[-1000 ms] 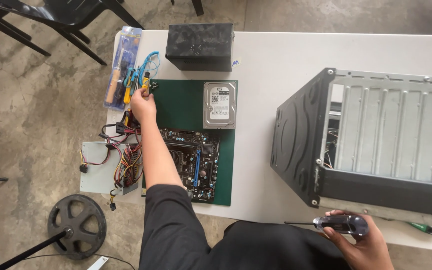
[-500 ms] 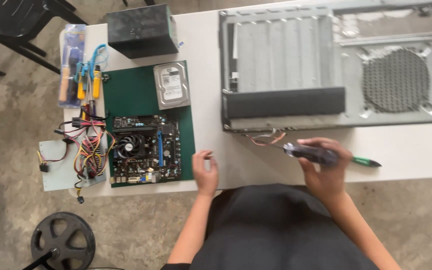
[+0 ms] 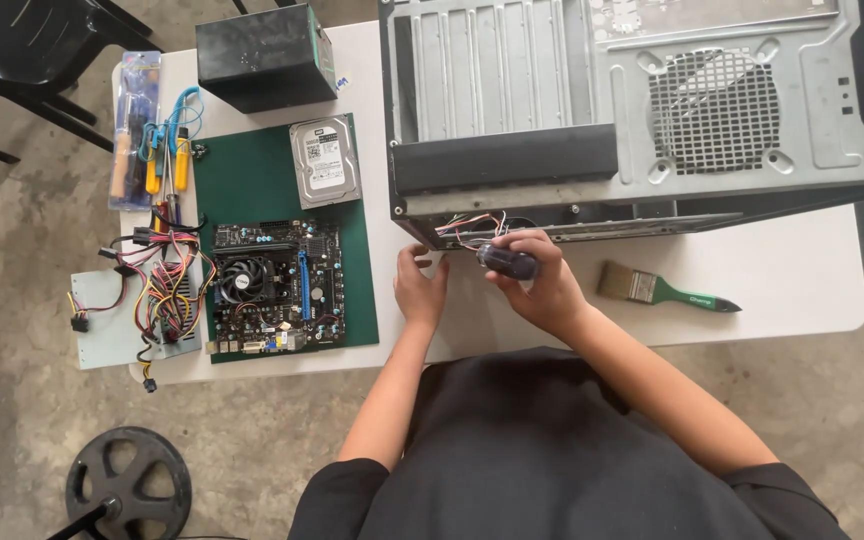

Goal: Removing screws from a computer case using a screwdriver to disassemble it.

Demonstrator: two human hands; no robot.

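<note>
My right hand (image 3: 544,285) grips a dark screwdriver handle (image 3: 508,262) right at the front edge of the open grey computer case (image 3: 652,110), beside a loose bundle of coloured case wires (image 3: 470,228). My left hand (image 3: 420,285) rests on the white table (image 3: 802,275) just left of it, fingers curled and holding nothing, its fingertips close to the case's lower left corner.
A green mat (image 3: 252,170) carries a motherboard (image 3: 274,288) and a hard drive (image 3: 325,160). Left of it lie a power supply with coloured cables (image 3: 157,300) and packed screwdrivers (image 3: 137,130). A black box (image 3: 267,55) stands behind; a green-handled brush (image 3: 664,290) lies right.
My view has shifted right and closer to the case. My left hand came back from the screwdrivers at the table's left to the case front. My right hand carried the screwdriver up to the case.
</note>
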